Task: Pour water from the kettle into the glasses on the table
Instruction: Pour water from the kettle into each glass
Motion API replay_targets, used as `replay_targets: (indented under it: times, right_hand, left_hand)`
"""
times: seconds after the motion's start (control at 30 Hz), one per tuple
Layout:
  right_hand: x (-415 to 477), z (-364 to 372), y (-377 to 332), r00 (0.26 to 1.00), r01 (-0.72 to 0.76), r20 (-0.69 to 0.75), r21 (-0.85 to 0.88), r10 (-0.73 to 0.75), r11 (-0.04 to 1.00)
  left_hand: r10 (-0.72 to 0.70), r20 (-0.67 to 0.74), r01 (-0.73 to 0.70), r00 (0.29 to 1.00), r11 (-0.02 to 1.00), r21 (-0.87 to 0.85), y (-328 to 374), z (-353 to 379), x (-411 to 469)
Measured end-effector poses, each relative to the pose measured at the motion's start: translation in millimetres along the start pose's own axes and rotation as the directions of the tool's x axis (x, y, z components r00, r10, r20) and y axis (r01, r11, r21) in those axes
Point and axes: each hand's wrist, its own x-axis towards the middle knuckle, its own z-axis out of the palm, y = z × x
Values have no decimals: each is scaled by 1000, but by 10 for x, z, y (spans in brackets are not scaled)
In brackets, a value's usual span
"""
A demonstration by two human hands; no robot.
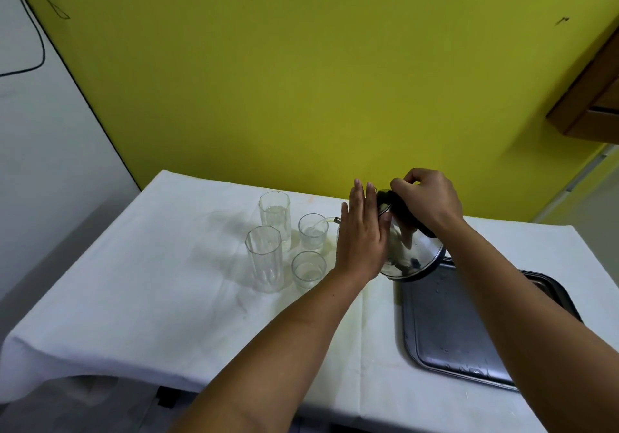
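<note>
Dark metal tray (449,342) sits empty; right hand (432,198) fingers clench the tilted steel kettle (413,255), left hand (361,235) flat against it. Water streams into the far short clear glass (312,231); the others seem barely filled.

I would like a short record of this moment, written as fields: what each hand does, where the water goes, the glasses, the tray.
right hand: grips the black handle of the kettle, which is tilted toward the glasses
left hand: flat and open against the kettle's side
water: a stream runs from the spout into the far short glass
near short glass: holds some water
tall glasses: far one holds water; near one looks empty
tray: dark metal, wet, on the white tablecloth
</note>
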Motion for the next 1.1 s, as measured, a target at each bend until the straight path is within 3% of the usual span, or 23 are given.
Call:
replay_targets:
  times: [0.27,0.73,1.1]
  right_hand:
    - [-16,19,121,1000,-1,-19,70,3,998]
    - [-108,38,430,994,-47,-71,411,84,910]
    - [-122,-42,525,990,-72,-81,393,112,917]
  left_hand:
    - [44,16,-44,999,999,9,-3,27,-8]
    - [202,90,-212,975,971,115,42,32,-5]
    - [215,130,-228,968,969,93,139,71,-9]
